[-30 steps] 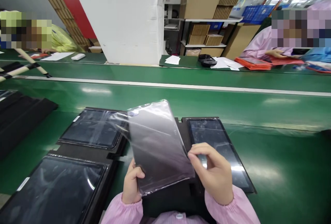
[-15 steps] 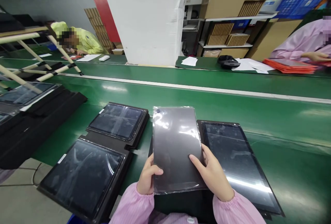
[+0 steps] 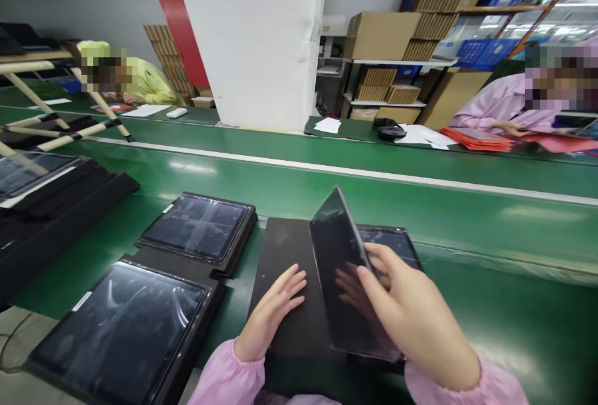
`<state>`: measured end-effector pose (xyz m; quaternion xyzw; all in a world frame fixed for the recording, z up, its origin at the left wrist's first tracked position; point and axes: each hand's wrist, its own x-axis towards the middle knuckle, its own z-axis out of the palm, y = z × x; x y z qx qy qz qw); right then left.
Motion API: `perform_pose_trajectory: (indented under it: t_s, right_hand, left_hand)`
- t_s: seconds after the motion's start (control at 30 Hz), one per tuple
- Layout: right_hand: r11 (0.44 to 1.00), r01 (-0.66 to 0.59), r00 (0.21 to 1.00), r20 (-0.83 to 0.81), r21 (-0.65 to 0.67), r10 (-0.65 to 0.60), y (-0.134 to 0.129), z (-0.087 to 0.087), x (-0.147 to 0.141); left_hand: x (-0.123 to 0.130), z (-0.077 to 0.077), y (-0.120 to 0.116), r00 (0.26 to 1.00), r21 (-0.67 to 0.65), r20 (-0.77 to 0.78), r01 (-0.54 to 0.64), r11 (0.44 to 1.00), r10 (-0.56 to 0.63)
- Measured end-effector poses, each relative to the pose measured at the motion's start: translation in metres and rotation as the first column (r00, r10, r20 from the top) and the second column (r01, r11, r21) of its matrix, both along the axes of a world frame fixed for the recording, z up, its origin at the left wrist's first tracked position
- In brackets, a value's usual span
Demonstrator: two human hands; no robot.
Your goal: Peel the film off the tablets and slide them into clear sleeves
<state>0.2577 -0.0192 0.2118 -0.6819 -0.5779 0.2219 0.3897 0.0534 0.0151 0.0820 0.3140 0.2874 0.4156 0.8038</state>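
Observation:
A dark tablet (image 3: 341, 280) in clear film stands tilted on edge, its glossy screen side facing left. My right hand (image 3: 411, 311) grips it by its right edge, thumb at the near face and fingers behind. My left hand (image 3: 275, 308) is off the tablet, fingers stretched out over a black foam pad (image 3: 287, 243). The tablet's screen reflects those fingers. Behind the held tablet, to the right, another tablet (image 3: 392, 243) lies screen up, partly hidden by it and by my right hand.
Two film-covered tablets, a far one (image 3: 199, 224) and a near one (image 3: 121, 324), lie in black foam trays on the left. A green bench (image 3: 490, 218) runs across. Beyond it sit co-workers in yellow (image 3: 154, 84) and pink (image 3: 495, 103). A tube frame (image 3: 60, 140) stands far left.
The tablet has turned from lying back-up in both hands to standing on edge in my right hand. My left hand has let go and opened. The view has shifted rightward.

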Motion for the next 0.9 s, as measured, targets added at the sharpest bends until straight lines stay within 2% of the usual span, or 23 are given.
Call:
perform_pose_trajectory:
  t_s: [0.1, 0.17, 0.2, 0.27, 0.3, 0.37, 0.43, 0.5, 0.6, 0.67, 0.7, 0.77, 0.8, 0.87, 0.9]
  right_hand:
    - [0.976, -0.217, 0.976, 0.032, -0.023, 0.218, -0.004, 0.004, -0.022]
    - [0.959, -0.284, 0.959, 0.007, -0.003, 0.284, -0.008, 0.003, -0.022]
    - [0.966, -0.259, 0.966, -0.004, 0.017, 0.259, -0.010, 0.001, -0.016]
    - [0.993, -0.113, 0.993, -0.024, 0.042, 0.114, -0.014, -0.008, 0.008]
    - [0.999, -0.029, 0.999, -0.045, 0.040, 0.031, -0.018, -0.015, 0.024]
    - [0.989, 0.146, 0.988, -0.058, -0.002, -0.146, -0.026, -0.033, 0.061]
    - [0.951, 0.301, 0.953, -0.013, -0.066, -0.302, -0.037, -0.055, 0.096]
    - [0.870, 0.483, 0.875, 0.091, -0.096, -0.476, -0.048, -0.076, 0.124]
    - [0.807, 0.555, 0.832, 0.150, -0.202, -0.534, -0.059, -0.104, 0.146]
    - [0.805, 0.511, 0.856, 0.091, -0.300, -0.509, -0.062, -0.118, 0.151]
    - [0.813, 0.473, 0.872, 0.050, -0.341, -0.487, -0.062, -0.124, 0.152]
    - [0.831, 0.397, 0.898, -0.021, -0.390, -0.439, -0.061, -0.132, 0.152]
    - [0.840, 0.368, 0.907, -0.046, -0.400, -0.419, -0.061, -0.135, 0.151]
    - [0.852, 0.338, 0.912, -0.084, -0.401, -0.401, -0.060, -0.138, 0.150]
    - [0.854, 0.335, 0.910, -0.098, -0.398, -0.403, -0.061, -0.139, 0.150]
  left_hand:
    - [-0.004, 0.008, -0.006, 0.995, -0.046, 0.095, 0.020, 0.999, -0.016]
    - [-0.012, 0.012, -0.006, 0.993, -0.124, 0.106, -0.042, 0.991, 0.055]
    - [-0.017, 0.013, -0.005, 0.992, -0.172, 0.060, -0.098, 0.980, 0.110]
    - [-0.026, 0.011, 0.000, 0.973, -0.242, -0.142, -0.210, 0.947, 0.180]
    - [-0.030, 0.009, 0.002, 0.944, -0.240, -0.261, -0.266, 0.933, 0.202]
    - [-0.035, 0.005, 0.007, 0.888, -0.189, -0.409, -0.307, 0.933, 0.210]
    - [-0.035, 0.000, 0.010, 0.862, -0.124, -0.464, -0.289, 0.949, 0.202]
    - [-0.031, -0.004, 0.013, 0.846, -0.066, -0.501, -0.247, 0.967, 0.181]
    - [-0.025, -0.007, 0.017, 0.820, 0.000, -0.562, -0.132, 0.991, 0.109]
    - [-0.022, -0.007, 0.019, 0.789, 0.042, -0.606, -0.092, 0.995, 0.099]
    - [-0.021, -0.006, 0.019, 0.765, 0.074, -0.630, -0.111, 0.991, 0.133]
    - [-0.021, -0.004, 0.015, 0.687, 0.186, -0.671, -0.208, 0.960, 0.279]
    - [-0.022, -0.003, 0.012, 0.613, 0.267, -0.697, -0.260, 0.928, 0.372]
    - [-0.026, -0.004, 0.005, 0.410, 0.444, -0.741, -0.294, 0.846, 0.531]
    - [-0.029, -0.006, 0.001, 0.282, 0.509, -0.775, -0.253, 0.823, 0.566]
